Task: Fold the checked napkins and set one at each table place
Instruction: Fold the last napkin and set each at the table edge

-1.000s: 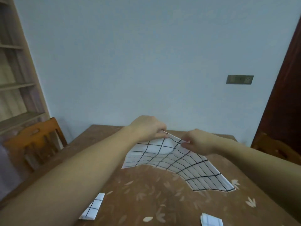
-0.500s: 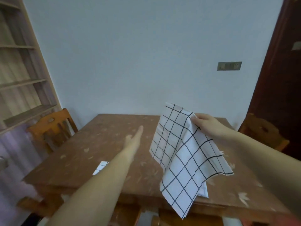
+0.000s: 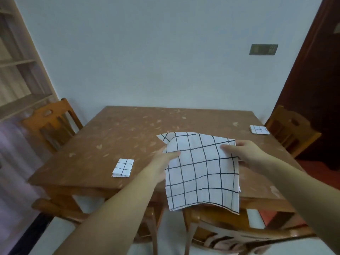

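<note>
Both forearms reach forward from the bottom of the view, bare and slightly bent at the wrist, meeting over the near edge of the table (image 3: 117, 137). The tabletop is square brown wood with pale leaf-like marks scattered over it. Wooden chairs with cut-out backs stand at the left side (image 3: 49, 124), the right side (image 3: 292, 129) and the near side (image 3: 220, 230).

A white napkin (image 3: 200, 172) with a thin black grid is held up between the hands, doubled over, soft and a little wavy; its lower part hangs past the near edge.

The left hand (image 3: 163, 159) pinches the napkin's left edge, thumb on top. The right hand (image 3: 246, 155) pinches the right edge, thumb flat on the cloth.

One small folded square (image 3: 122, 168) lies near the near-left corner; another (image 3: 259, 129) lies by the right edge.
</note>
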{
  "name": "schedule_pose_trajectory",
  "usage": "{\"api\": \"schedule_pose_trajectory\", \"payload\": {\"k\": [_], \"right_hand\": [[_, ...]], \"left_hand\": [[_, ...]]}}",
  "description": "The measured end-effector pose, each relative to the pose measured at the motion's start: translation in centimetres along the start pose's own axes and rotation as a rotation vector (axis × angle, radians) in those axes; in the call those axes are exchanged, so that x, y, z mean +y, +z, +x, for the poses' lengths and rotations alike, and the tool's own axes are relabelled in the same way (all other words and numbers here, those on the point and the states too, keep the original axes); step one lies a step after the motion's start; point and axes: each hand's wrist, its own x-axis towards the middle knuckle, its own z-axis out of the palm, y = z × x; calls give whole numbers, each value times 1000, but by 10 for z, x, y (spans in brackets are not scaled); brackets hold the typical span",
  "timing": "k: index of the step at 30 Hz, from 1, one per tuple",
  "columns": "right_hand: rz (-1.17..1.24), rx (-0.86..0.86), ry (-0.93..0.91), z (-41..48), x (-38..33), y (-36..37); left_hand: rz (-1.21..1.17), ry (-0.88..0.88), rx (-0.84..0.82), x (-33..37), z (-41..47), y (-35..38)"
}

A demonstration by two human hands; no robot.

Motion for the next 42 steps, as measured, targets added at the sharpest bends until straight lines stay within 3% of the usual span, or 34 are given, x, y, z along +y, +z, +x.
{"api": "schedule_pose_trajectory", "payload": {"k": [6,11,16,22,31,37,42], "right_hand": [[144,-4,-80,-12,-36,2],[265,25,-144,-19,-59,7],[259,20,-90,-19,-58,20],[259,68,-67,-12,-61,25],[313,103,-109,-16,-64,28],[224,91,-161,-23,-63,22],[241,8,-162,-24,-63,15]], "left_hand": [[-32,196,-38,59,-22,-22],[113,74,-190,84,-41,-36],[181,179,-11,84,-35,-50],[121,214,54,103,-51,-53],[108,260,92,100,-54,-57],[70,279,59,99,-51,-59],[91,311,55,101,-53,-57]]}}
